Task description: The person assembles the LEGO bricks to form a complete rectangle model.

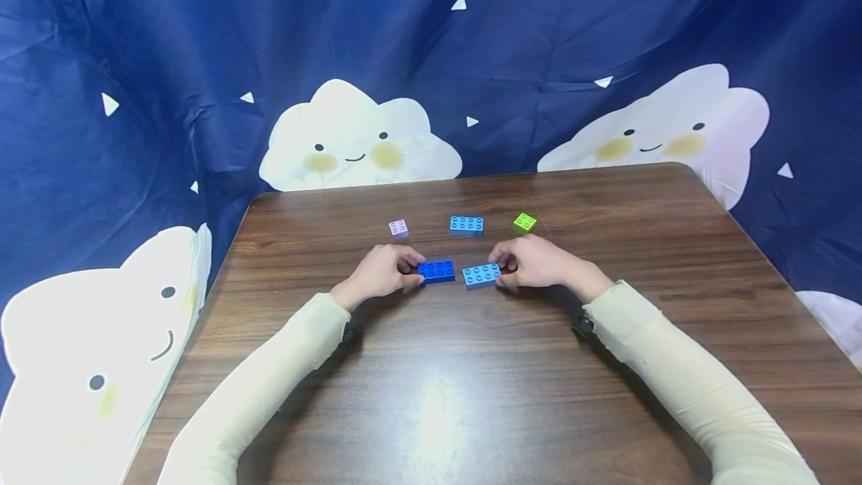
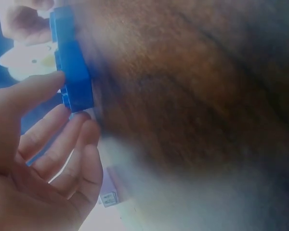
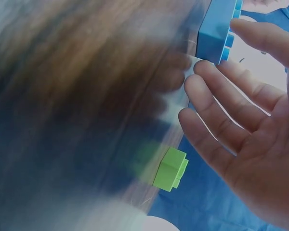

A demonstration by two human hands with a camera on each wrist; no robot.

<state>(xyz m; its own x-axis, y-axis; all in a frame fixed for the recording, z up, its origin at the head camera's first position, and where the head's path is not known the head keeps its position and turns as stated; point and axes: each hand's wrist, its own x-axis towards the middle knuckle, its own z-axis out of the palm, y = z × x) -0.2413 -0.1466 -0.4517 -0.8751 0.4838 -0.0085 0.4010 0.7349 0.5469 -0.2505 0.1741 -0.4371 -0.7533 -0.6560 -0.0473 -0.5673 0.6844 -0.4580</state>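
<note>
A dark blue building brick (image 1: 436,271) lies on the wooden table, its studs facing up. My left hand (image 1: 384,272) pinches its left end between thumb and fingers; the left wrist view shows the thumb tip against the side of this brick (image 2: 78,82). Just to the right, a light blue brick (image 1: 481,275) lies slightly turned, with a small gap between the two. At its right end my right hand (image 1: 539,262) pinches it by thumb and forefinger. In the right wrist view the other fingers extend below the light blue brick (image 3: 214,33).
Behind the hands stand three more bricks in a loose row: a small lavender one (image 1: 399,228), a medium blue one (image 1: 467,225) and a small lime green one (image 1: 524,223). A dark blue curtain (image 1: 505,51) with smiling clouds hangs behind the table (image 1: 350,395).
</note>
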